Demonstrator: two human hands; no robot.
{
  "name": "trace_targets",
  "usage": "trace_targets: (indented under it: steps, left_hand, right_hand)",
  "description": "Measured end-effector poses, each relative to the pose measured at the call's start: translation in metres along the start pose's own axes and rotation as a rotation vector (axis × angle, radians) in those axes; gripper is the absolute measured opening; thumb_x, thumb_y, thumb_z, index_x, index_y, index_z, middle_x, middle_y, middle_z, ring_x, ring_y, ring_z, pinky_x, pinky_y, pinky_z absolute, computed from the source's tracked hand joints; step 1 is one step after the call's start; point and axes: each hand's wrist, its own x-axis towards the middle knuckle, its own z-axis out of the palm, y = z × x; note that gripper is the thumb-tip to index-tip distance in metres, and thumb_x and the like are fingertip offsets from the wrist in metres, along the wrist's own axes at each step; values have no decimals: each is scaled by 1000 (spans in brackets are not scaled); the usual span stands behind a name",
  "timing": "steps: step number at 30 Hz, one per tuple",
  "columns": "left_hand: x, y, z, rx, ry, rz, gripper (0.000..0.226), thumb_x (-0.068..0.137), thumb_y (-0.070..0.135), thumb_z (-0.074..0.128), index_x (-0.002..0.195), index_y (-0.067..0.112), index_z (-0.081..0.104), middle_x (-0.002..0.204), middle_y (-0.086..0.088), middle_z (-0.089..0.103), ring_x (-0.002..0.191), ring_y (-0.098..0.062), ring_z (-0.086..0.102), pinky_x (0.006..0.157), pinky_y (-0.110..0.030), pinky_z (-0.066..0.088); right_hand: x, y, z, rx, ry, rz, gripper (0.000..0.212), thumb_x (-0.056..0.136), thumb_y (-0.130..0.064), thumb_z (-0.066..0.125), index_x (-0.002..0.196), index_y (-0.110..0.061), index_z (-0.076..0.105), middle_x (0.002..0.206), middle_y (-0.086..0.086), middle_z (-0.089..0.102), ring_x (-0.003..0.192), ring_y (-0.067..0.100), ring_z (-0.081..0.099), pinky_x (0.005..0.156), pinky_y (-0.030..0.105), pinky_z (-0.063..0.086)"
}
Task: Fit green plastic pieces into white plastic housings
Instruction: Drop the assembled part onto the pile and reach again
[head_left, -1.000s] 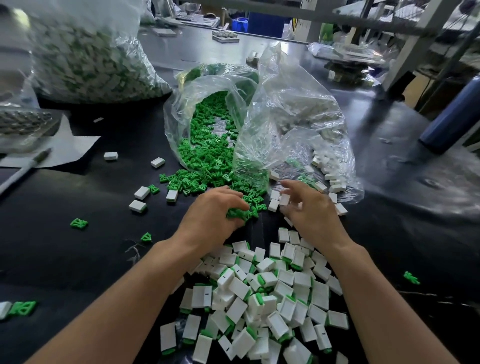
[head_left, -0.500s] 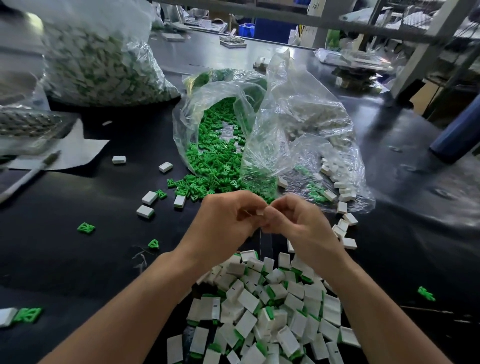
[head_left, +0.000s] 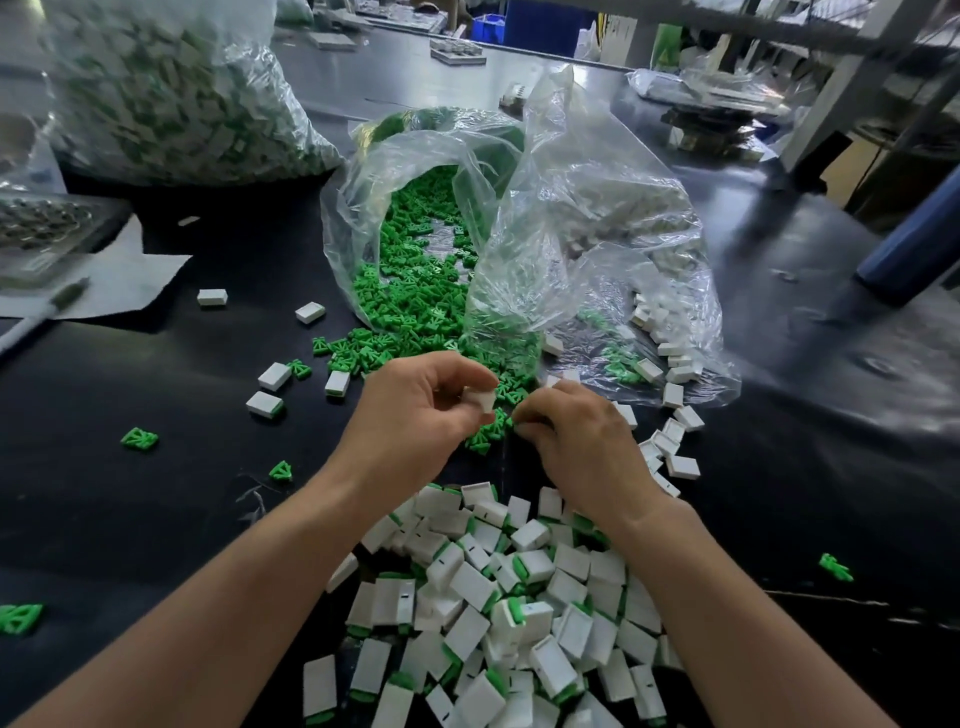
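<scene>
My left hand (head_left: 415, 421) pinches a small white housing (head_left: 480, 400) between thumb and fingertips, just above the table. My right hand (head_left: 582, 447) is a little to its right, fingers curled, its tips pinching a green piece (head_left: 511, 421) at the edge of the spilled green pieces (head_left: 410, 291). These pour from an open clear bag (head_left: 415, 150). A second clear bag (head_left: 597, 218) to the right holds white housings, some spilled out (head_left: 670, 358). A heap of fitted white-and-green parts (head_left: 493, 597) lies between my forearms.
A large full bag (head_left: 171, 88) stands at the back left. A pen (head_left: 41, 317) lies on paper (head_left: 130, 280) at the left. Stray housings (head_left: 265, 404) and green pieces (head_left: 139, 439) dot the black table. A blue cylinder (head_left: 914, 244) leans at the right.
One second ago both hands reached into the piles. Half a second ago they met, fingertips together. Now they have parted; the left keeps the white housing and the right is down at the green pieces.
</scene>
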Motion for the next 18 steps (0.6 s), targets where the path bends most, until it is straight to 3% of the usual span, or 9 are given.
trace_targets:
  steps: [5,9,13,18]
  left_hand:
    - [0,-2,-2,-106,-36,-115,27,74,-3,72,74,24,69,75,2,72,69,-7,64,68,-21,55]
    - [0,0,-2,-165,-55,-148,26,72,-9,71,72,18,68,72,1,72,65,-4,64,61,-14,52]
    - [0,1,-2,-212,-53,-154,23,71,-9,72,73,14,66,82,-12,72,73,-15,66,71,-25,55]
    - [2,2,-4,-221,-37,-171,22,72,-9,71,74,12,65,85,-17,71,78,-25,66,74,-34,56]
  right_hand:
    - [-3,2,-3,-42,-69,15,27,88,-26,59,114,-19,61,106,2,53,100,20,51,85,28,37]
    - [0,1,-2,-37,-72,27,18,89,-25,58,105,-16,63,103,2,50,98,20,51,83,28,40]
    - [1,3,-3,-53,-80,17,13,90,-23,57,99,-15,62,101,0,50,96,19,50,79,25,37]
    - [2,2,-4,-41,-102,-24,33,88,-28,58,121,-27,57,111,0,52,106,17,46,89,27,35]
